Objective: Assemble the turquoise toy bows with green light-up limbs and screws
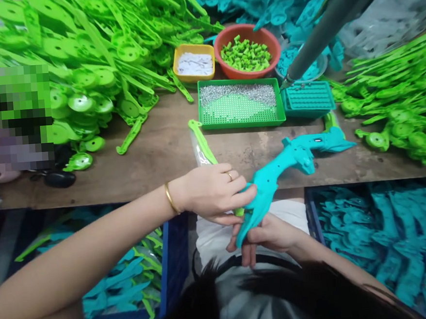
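A teal plastic toy-like part (267,182), long and shaped somewhat like an animal's neck and head, lies tilted between my hands. My right hand (272,233) grips its lower end from below, fingers curled around it. My left hand (218,190) comes over from the left, its fingers closed on the side of the same part. Beneath the left palm a bright green strip (207,148) with a clear plastic piece sticks out toward the bench. A bit of green also shows under the left fingers; how it joins the teal part is hidden.
A green tray (243,121) of small metal screws stands ahead, beside a teal basket (309,99). Behind are an orange bowl (224,64) and a yellow tub (194,78). A grey rod-like tool (321,35) hangs at right. Green parts (82,57) pile left; blue crates (172,259) flank my lap.
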A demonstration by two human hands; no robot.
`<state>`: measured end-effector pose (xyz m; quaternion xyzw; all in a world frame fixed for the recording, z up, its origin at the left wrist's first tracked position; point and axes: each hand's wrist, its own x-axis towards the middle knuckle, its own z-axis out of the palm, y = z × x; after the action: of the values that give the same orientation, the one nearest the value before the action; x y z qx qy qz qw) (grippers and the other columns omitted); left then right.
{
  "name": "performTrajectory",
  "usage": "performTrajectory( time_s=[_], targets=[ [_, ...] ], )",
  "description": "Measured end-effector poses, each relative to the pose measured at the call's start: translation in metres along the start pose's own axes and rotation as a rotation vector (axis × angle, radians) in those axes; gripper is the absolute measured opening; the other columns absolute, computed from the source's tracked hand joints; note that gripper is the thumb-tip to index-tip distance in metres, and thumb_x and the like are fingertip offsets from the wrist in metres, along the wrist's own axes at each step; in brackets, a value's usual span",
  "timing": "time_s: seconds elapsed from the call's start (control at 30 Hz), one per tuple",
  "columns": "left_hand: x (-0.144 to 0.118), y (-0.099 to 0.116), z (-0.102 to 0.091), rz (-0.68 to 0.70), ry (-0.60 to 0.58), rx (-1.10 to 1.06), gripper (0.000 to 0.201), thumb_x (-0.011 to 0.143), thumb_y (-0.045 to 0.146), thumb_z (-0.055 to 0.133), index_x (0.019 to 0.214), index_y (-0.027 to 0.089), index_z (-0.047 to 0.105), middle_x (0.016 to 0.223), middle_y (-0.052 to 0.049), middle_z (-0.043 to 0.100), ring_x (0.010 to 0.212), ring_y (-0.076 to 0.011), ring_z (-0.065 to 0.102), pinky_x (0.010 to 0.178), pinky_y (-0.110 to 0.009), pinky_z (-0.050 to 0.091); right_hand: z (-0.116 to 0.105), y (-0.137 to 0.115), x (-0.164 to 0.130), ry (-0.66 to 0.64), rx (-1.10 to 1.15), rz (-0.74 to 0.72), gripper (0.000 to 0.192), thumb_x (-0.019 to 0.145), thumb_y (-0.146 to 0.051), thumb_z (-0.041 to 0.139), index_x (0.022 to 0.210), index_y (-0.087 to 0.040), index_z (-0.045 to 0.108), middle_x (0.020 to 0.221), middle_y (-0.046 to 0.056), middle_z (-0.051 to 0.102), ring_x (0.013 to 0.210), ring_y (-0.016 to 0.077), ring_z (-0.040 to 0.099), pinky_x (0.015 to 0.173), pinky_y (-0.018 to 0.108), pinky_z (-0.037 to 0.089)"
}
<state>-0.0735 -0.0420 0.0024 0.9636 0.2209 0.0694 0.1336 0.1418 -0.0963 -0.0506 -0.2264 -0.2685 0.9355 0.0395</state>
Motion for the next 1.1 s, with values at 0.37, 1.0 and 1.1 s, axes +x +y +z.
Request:
performTrajectory(
  time_s=[0.37,1.0,1.1],
  targets=[
    [0.019,0.028,0.007,-0.383,0.083,0.004,0.044,0.087,0.038,0.048,0.122,0.011,0.055,0.091,-0.012,0.064,0.085,-0.0256,0.06,0.088,-0.044,0.039,-0.008,-0.011,0.003,0.023,-0.106,0.006,0.056,0.07,-0.06,0.07,0.097,-0.012,0.066,0.09,0.014,0.074,0.049,0.013,0.063,0.045,0.022,0.048],
    [0.003,-0.047,0.041,-1.287,1.081,-1.489,0.023,0.082,0.031,0.063,0.092,0.017,0.048,0.083,-0.006,0.068,0.069,-0.0173,0.069,0.07,-0.036,0.059,-0.016,0.024,0.057,0.079,-0.048,-0.127,0.055,0.071,-0.059,0.069,0.1,-0.014,0.056,0.094,0.012,0.074,0.044,0.0096,0.062,0.042,0.02,0.049],
    [0.009,-0.065,0.038,-1.34,1.136,-1.434,0.023,0.081,0.029,0.067,0.086,0.015,0.049,0.071,-0.005,0.067,0.059,-0.0156,0.067,0.06,-0.03,0.058,-0.02,0.027,0.065,0.099,-0.066,-0.137,0.058,0.068,-0.062,0.07,0.097,-0.014,0.057,0.093,0.011,0.074,0.043,0.0092,0.061,0.043,0.02,0.048]
  ],
)
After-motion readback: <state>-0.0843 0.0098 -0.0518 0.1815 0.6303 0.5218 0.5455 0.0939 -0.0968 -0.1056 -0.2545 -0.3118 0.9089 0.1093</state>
